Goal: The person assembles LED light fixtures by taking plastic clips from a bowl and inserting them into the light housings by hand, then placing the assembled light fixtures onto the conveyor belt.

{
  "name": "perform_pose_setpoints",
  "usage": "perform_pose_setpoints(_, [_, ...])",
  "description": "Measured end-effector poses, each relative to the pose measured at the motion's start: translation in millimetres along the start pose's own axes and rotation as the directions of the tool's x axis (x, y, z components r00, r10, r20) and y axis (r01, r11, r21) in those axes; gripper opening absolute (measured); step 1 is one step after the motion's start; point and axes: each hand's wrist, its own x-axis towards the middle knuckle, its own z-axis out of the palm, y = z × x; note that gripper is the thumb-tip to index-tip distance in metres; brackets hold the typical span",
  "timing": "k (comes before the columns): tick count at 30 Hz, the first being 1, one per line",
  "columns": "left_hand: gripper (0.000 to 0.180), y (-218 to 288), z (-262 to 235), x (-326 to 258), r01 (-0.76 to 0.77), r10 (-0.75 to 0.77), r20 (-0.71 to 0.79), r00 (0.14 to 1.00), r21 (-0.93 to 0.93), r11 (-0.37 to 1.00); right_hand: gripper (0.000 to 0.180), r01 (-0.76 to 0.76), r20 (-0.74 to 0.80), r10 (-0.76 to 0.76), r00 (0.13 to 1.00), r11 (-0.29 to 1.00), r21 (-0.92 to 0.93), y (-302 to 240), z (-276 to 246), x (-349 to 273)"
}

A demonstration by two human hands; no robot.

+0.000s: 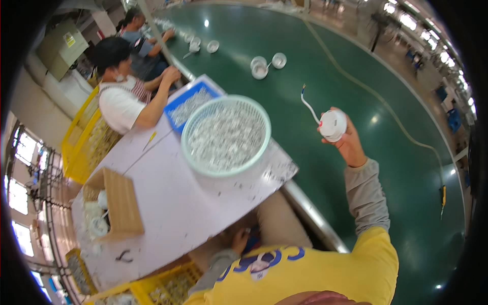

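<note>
My right hand (351, 145) is stretched out over the green belt and is closed round a round white plastic housing (333, 126). From the housing's left side a white cable (308, 105) with bared coloured wire ends sticks up, and a small red spot shows where it enters. Down by my lap, below the table edge, is my left hand (240, 241). It lies in shadow beside something dark blue and red (252, 241), and its fingers are too dim to read.
On the white table (178, 193) stand a pale green basket (226, 168) full of small parts, a blue tray (177, 123), a cardboard box (122, 203) and pliers (123, 256). White round pieces (259, 68) lie farther along the belt (396, 168). Co-workers (119, 96) sit at the left.
</note>
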Motion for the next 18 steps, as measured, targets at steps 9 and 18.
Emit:
perform_pose_setpoints(9, [0.013,30,-36,-23,0.051,-0.089,-0.203,0.975,-0.186,0.981,0.088,-0.244,0.292,0.105,0.951,0.835,0.494,6,95,-54])
perform_pose_setpoints(18, [0.011,43,-45,-51,-0.019,-0.096,-0.275,0.957,-0.387,0.922,0.087,-0.474,0.520,0.158,0.840,0.682,0.558,21,134,-78])
